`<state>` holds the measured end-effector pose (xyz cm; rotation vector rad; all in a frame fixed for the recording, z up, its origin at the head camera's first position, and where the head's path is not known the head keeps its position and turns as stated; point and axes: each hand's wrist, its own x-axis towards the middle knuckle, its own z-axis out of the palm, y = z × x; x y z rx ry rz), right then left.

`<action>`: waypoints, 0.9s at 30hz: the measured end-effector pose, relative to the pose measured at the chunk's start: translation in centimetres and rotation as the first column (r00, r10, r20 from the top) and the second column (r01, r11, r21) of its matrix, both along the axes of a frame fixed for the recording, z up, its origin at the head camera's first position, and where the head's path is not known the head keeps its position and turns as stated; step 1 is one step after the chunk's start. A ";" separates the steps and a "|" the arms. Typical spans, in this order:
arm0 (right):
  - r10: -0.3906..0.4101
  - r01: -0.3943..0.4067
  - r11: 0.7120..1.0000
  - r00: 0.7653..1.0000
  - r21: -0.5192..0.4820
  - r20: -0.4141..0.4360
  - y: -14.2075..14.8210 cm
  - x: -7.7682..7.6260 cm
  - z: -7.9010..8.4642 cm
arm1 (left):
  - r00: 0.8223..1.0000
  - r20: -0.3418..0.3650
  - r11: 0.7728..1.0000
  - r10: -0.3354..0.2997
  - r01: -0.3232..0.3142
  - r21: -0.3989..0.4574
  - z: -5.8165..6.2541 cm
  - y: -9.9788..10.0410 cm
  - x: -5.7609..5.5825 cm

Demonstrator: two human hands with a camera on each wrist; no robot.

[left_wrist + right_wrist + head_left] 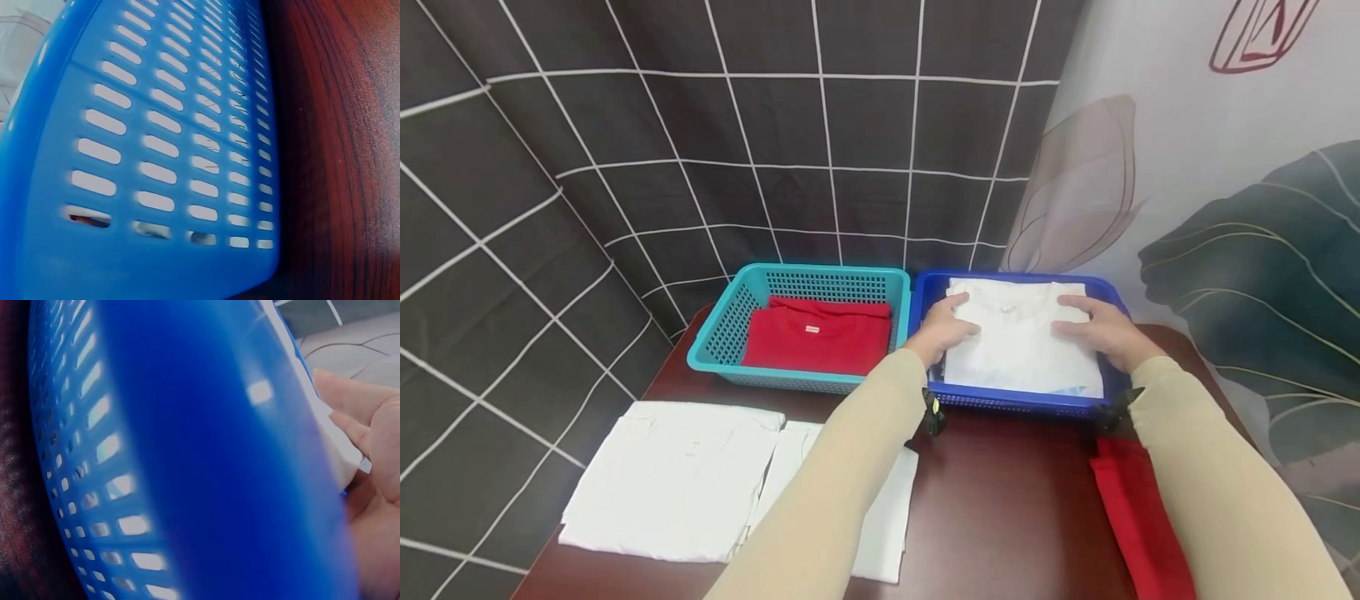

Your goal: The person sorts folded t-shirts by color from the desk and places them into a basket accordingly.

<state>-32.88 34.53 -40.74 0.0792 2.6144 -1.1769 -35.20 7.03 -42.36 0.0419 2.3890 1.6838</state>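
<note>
A folded white T-shirt (1015,354) lies neckline up in the blue basket (1026,402), covering most of its inside. At the shirt's left edge, my left hand (942,329) rests with thumb and forefinger extended over the cloth. My right hand (1103,327) touches the opposite edge the same way, fingers pointing inward. The other fingers of both hands are hidden from the head camera. In the right wrist view, part of my right hand (378,437) shows beside the white cloth, beyond the basket wall. Only slotted basket wall (156,156) and tabletop fill the left wrist view.
A teal basket (703,354) on the left holds a folded red shirt (812,343). Folded white shirts (677,483) lie at the table's front left. Red cloth (1138,517) lies beneath my right forearm on the brown table (1000,508). A gridded dark curtain (790,125) hangs behind.
</note>
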 end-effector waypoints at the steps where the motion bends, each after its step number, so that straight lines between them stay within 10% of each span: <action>1: -0.001 0.001 1.000 1.000 0.000 0.000 -0.1 0.0 0.1 | 1.000 0.007 1.000 0.008 -0.008 0.002 0.2 -0.2 0.1; 9: -0.001 -0.010 0.999 0.981 -0.052 -0.195 -0.3 1.0 2.1 | 0.998 -0.012 0.998 0.065 -0.064 0.026 3.6 -1.5 1.4; 17: -0.008 0.013 1.000 0.936 0.012 -0.351 2.0 5.6 5.6 | 0.977 -0.186 0.993 -0.105 0.092 -0.076 7.1 -2.6 4.9; 23: -0.032 0.088 0.988 0.922 0.128 -0.386 4.6 10.0 6.5 | 0.850 -0.406 0.910 -0.337 0.182 -0.373 8.0 -2.1 9.0; 27: -0.059 0.135 0.978 0.911 0.160 -0.408 6.2 13.1 5.3 | 0.729 -0.428 0.795 -0.535 0.261 -0.548 7.4 -0.1 12.6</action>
